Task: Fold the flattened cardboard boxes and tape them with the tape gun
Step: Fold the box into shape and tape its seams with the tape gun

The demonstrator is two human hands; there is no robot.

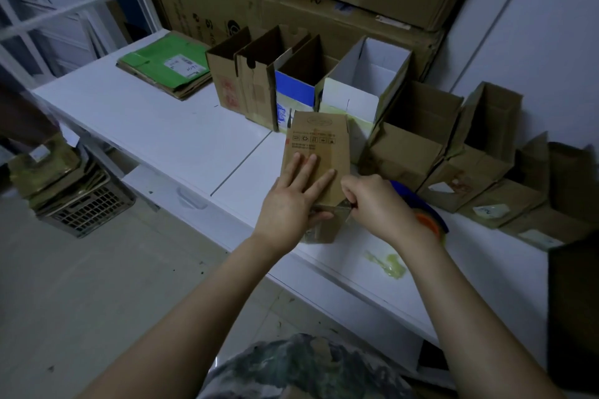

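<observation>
Taping step: left hand, fingers straight, pins small brown cardboard box at white tabletop near edge; right hand grips blue-and-orange tape gun at box's near end. Next, likely: cut tape cleanly.

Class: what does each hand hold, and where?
Right hand grips the blue tape gun by its handle; left hand presses flat on the small brown cardboard box.

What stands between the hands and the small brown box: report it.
Nothing visible. The left hand lies flat on the small brown box; the right hand grips the tape gun at its near end.
</observation>
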